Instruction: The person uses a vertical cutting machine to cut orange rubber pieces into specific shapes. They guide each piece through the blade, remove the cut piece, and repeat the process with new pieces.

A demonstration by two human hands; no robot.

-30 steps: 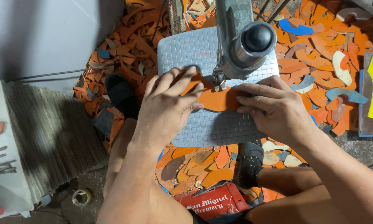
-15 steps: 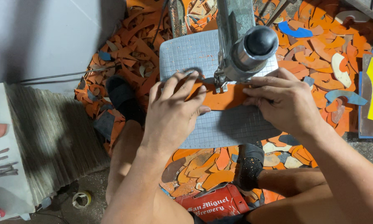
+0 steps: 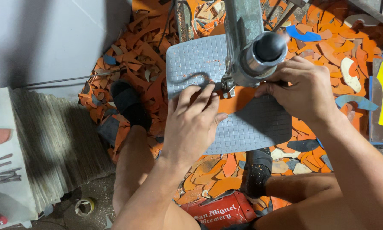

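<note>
Left hand (image 3: 191, 123) lies flat, fingers spread, pressing my orange piece (image 3: 238, 99) onto the gridded plate (image 3: 251, 127); right hand (image 3: 306, 91) pinches its far end. Piece runs left-right beneath the cutter head (image 3: 253, 55).

Bright, fairly even light falls from above onto the grey counter (image 3: 202, 59) and the orange scraps (image 3: 328, 47), colours saturated. The machine head (image 3: 259, 51) is close and soft, its round cap likely out of focus. A shadow lies beneath it; the upper left wall (image 3: 38, 38) is dim. Edges bend slightly.
</note>
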